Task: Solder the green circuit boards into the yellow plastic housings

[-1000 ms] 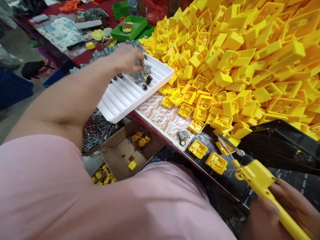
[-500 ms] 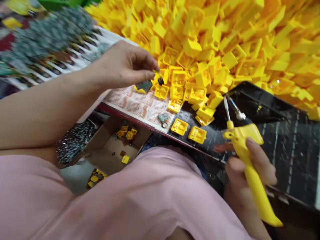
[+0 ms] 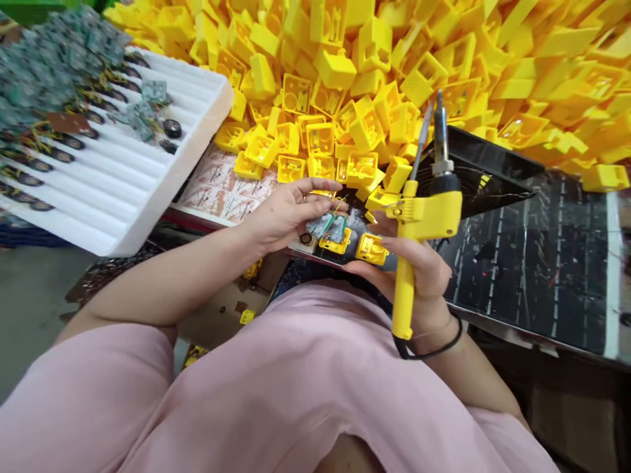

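My left hand (image 3: 296,211) is closed, thumb and fingers gathered around the thin wires of a green circuit board (image 3: 338,228). That board lies over a yellow plastic case (image 3: 335,247) at the table's front edge. Beside it, partly under my hand, is a second circuit board (image 3: 320,226) with a round black part. Wrapped in my right hand (image 3: 419,269) is a yellow soldering gun (image 3: 405,282), its metal tip and feed tube pointing up and away. Another open yellow case (image 3: 372,249) sits by the right fingers, its hollow side up.
A large heap of yellow cases (image 3: 365,59) covers the back of the table. At left, a white ridged foam tray (image 3: 148,177) bears rows of wired circuit boards. A black angled tray (image 3: 493,171) stands behind the soldering gun. Below the table edge is a cardboard box (image 3: 217,315).
My left hand has come from the front of the heap to the boards near the edge. The soldering gun has moved left and now points more upright. One board now lies over a case.
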